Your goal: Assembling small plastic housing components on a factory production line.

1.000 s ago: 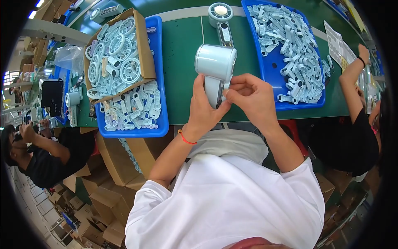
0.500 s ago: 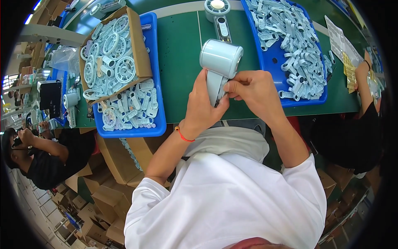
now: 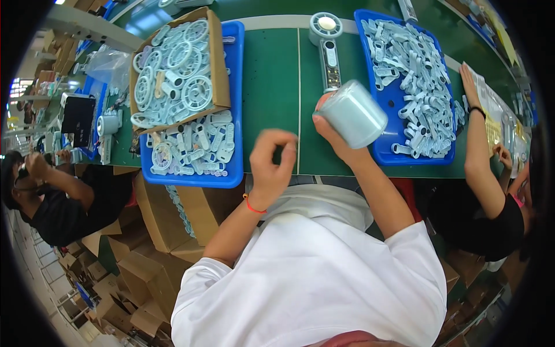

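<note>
A pale blue handheld fan (image 3: pixel 354 114), with a cylindrical head, is in my right hand (image 3: pixel 336 134). The fan is tilted, and its head hides its handle and most of my gripping fingers. My left hand (image 3: pixel 273 168) hovers apart from it over the front of the table, loosely curled and slightly blurred, with nothing visible in it. Beyond the held fan, a second fan (image 3: pixel 326 26) lies on the green table, its handle pointing toward me and the inner parts bare at the handle's lower end.
At the left, a cardboard box (image 3: pixel 218 63) of ring-shaped covers sits on a blue tray (image 3: pixel 234 127) of small parts. Another blue tray (image 3: pixel 378 104) holds many pale clips at the right. A co-worker's arm (image 3: pixel 480 133) reaches over sheets at the far right; another person (image 3: pixel 58 196) sits left.
My left hand has let go of the fan and moved apart. My right hand now grips the fan, turned and shifted rightward. The whole view has also shifted slightly.
</note>
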